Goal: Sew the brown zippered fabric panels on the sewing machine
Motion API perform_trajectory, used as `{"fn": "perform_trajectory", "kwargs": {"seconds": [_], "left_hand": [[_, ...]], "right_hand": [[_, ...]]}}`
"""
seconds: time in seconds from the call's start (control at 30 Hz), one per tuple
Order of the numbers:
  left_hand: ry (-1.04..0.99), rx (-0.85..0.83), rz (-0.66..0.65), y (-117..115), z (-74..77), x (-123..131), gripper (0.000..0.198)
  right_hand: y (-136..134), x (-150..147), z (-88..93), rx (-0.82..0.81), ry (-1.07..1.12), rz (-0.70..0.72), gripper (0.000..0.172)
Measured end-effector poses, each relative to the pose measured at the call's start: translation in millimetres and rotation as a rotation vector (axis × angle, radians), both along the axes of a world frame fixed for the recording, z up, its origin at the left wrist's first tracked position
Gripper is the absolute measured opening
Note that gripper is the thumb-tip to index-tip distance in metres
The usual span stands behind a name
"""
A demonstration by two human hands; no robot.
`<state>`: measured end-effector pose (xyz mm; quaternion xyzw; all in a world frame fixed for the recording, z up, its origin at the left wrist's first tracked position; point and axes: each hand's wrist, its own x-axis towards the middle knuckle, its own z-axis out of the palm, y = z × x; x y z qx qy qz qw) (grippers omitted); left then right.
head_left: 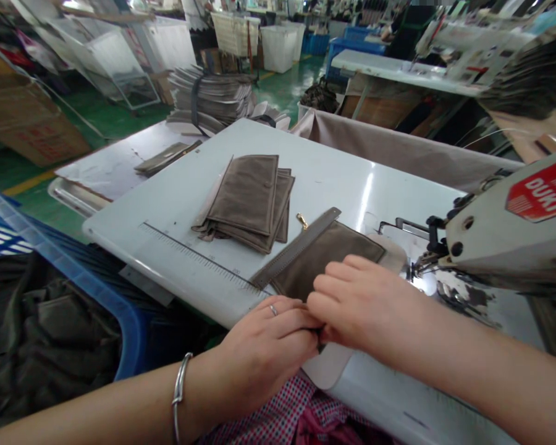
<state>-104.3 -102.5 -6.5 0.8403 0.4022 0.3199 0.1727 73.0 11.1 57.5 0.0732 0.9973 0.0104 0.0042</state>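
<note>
A brown leather pouch (301,272) lies on the white sewing table, with a stitched strap (301,244) along its far left side and a small gold clasp (301,219) beside the strap. Both of my hands meet at the pouch's near corner. My left hand (273,346), wearing a ring and a bracelet, has its fingers closed on that corner. Curled against it, my right hand (352,303) grips the same edge; the fingertips of both are hidden. Close on the right is the needle area of a sewing machine (505,228).
Several brown leather panels (248,194) are stacked on the table (333,167). At left stands a blue bin (130,334) of dark pieces. Bundled panels (213,96) and a flat piece (164,157) rest on a side table. Another machine (472,49) and a person (410,31) are farther back.
</note>
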Motion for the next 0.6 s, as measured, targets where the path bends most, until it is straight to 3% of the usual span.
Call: {"fn": "perform_trajectory", "kwargs": {"seconds": [0.07,0.2,0.3,0.43,0.6], "left_hand": [[-0.015,-0.019,0.016,0.0,1.1,0.2,0.011],[-0.046,-0.017,0.017,-0.1,1.6,-0.2,0.008],[-0.032,-0.032,0.035,0.1,1.8,-0.2,0.007],[-0.033,-0.026,0.021,-0.1,2.0,-0.1,0.005],[-0.036,-0.013,0.03,-0.5,1.2,-1.1,0.007]], "right_hand": [[-1.1,0.4,0.0,-0.002,0.003,0.028,0.022],[-1.9,1.9,2.0,0.041,-0.01,-0.051,0.024],[-4.4,1.2,2.1,-0.012,0.005,0.022,0.017],[-6.1,-1.1,0.4,0.028,0.012,-0.025,0.021],[-3.6,-4.6,1.6,0.018,-0.007,0.022,0.019]]}}
